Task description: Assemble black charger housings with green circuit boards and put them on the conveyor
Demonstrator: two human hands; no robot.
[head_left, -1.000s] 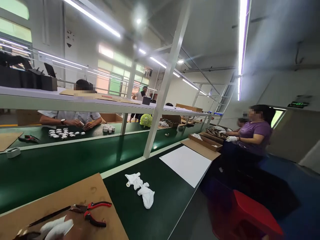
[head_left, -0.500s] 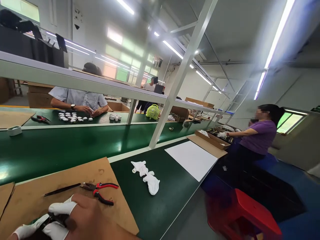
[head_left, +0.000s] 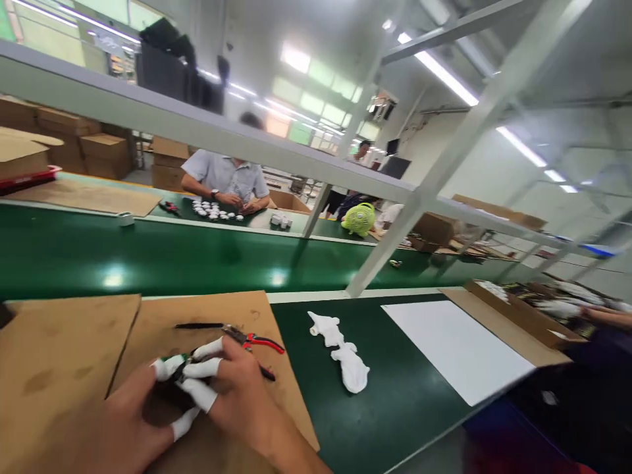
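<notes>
White finger cots cover several fingertips of both my hands. My left hand and my right hand meet over the cardboard sheet, both closed on a small dark part with a bit of green on it. The fingers hide most of this part, so its kind does not show. Just beyond my right hand lie pliers with red and black handles, partly covered by that hand. Pointing left from their jaws is a thin black tool, perhaps tweezers.
Cardboard sheets cover the bench before me. To the right lie crumpled white gloves and a white sheet. A slanted metal post rises from the bench. Across the green belt, a person handles small white parts; another person's arm reaches into a box at right.
The view has swung left and down, so both hands now show more fully. The hands stay together on the dark part; the pliers, gloves and white sheet lie as before.
</notes>
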